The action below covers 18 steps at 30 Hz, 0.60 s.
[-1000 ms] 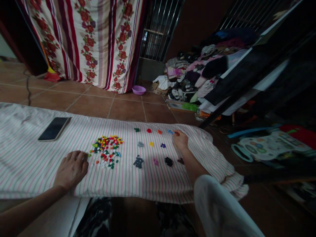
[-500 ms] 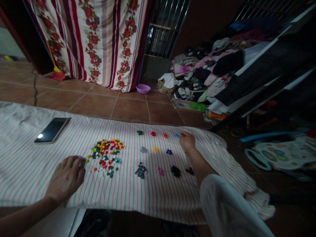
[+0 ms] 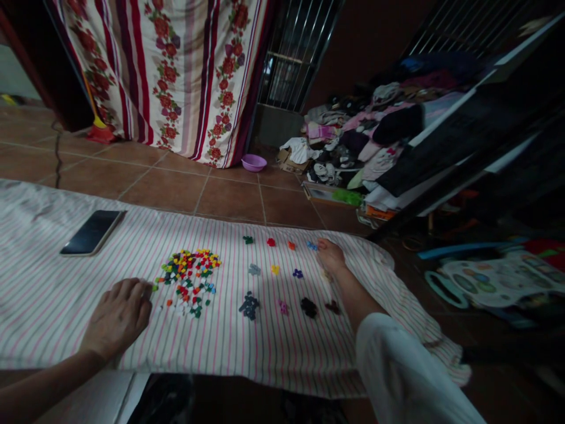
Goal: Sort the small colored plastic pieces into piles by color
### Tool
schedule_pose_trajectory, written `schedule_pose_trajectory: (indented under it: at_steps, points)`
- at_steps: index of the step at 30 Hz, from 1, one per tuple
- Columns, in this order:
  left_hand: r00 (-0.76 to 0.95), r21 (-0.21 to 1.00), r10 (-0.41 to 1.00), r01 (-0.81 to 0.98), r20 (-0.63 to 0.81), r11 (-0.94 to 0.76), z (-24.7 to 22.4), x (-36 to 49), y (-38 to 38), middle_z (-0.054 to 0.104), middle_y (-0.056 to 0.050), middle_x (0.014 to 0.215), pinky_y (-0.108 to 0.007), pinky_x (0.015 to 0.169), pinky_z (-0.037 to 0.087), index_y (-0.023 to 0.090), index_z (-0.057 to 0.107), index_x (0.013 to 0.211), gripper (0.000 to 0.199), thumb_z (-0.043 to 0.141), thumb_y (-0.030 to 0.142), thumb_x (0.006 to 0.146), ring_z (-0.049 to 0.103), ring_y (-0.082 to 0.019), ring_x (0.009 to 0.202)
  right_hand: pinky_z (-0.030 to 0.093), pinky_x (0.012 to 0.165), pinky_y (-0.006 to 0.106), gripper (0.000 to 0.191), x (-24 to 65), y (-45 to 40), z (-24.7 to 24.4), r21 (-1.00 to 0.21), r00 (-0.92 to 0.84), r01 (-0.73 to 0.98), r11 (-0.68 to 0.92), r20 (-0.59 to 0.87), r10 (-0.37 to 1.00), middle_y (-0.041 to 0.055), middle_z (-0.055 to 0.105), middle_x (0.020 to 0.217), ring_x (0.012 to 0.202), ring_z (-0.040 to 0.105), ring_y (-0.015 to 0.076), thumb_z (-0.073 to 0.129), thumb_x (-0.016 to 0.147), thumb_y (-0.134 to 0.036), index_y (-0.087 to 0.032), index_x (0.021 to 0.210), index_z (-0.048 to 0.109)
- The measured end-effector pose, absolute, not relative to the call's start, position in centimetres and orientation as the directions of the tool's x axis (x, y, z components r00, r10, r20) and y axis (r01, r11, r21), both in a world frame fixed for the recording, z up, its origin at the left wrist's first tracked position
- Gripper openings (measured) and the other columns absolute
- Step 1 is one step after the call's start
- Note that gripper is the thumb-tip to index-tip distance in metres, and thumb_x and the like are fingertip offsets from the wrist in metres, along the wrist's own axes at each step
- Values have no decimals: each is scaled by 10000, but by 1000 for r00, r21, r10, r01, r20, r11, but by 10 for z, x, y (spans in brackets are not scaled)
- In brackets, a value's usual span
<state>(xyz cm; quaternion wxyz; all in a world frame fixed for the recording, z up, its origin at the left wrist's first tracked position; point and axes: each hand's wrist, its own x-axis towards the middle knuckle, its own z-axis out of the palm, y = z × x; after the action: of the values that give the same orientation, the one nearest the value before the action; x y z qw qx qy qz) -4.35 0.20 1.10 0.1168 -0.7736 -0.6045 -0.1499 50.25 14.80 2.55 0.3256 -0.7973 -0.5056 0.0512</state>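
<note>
My right hand (image 3: 332, 255) is at the far right of the cloth, fingers pinched together against a small group of light blue blocks (image 3: 311, 245). Whether a block sits between its fingertips is too small to see. Palm down on the cloth, my left hand (image 3: 118, 312) holds nothing, its fingers loosely bent and apart, close to a lime green block (image 3: 155, 288). Right of it spreads a mixed heap of tiny coloured blocks (image 3: 189, 265). Sorted groups stand in rows: green (image 3: 248, 239), red (image 3: 271, 242), orange (image 3: 291, 245), yellow (image 3: 275, 269), purple (image 3: 298, 274), dark grey (image 3: 249, 306) and black (image 3: 309, 307) among them.
A striped cloth (image 3: 176, 347) covers the low table. At its left lies a phone (image 3: 92, 233). Beyond are a tiled floor, a purple basin (image 3: 253, 162), a floral curtain (image 3: 185, 82) and a heap of clothes (image 3: 353, 129). Toys (image 3: 489, 274) lie at the right.
The view has shifted slightly, so things on the right appear a little further left. My right hand stays at the light blue blocks, and my left hand keeps its place.
</note>
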Motion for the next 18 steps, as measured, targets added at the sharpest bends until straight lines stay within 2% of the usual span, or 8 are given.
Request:
schedule_pose_trajectory:
  at_steps: [3,8,13,18]
  points:
    - [223,-4,905,971,362,-238,13,-43,1,628,-121,994,-404,777,436,160,631,983,315,357,281,886,548,-274,932,496,824,312,380,498,142,35,-516,495,786,-340,196,847,92,728,957,922,671,224,502,708,-100,-177,1016,710]
    - [189,16,931,979,313,-204,18,-39,0,621,-125,989,-410,793,427,155,627,985,291,376,257,878,545,-281,956,482,876,323,348,468,136,56,-442,395,857,-264,235,888,75,730,992,960,662,223,470,769,-118,-198,1004,714]
    - [143,38,951,987,273,-159,23,-36,-1,617,-119,1003,-403,795,409,165,622,981,273,390,249,863,538,-274,957,488,886,316,296,406,131,69,-469,202,881,-67,244,949,72,734,1009,936,670,199,499,784,-142,-193,962,730]
    - [129,35,952,989,276,-144,22,-37,-2,604,-115,987,-397,791,392,165,608,974,257,393,258,867,525,-273,957,498,843,281,245,328,120,68,-529,-101,818,228,257,961,38,739,935,891,666,171,530,776,-128,-210,873,739]
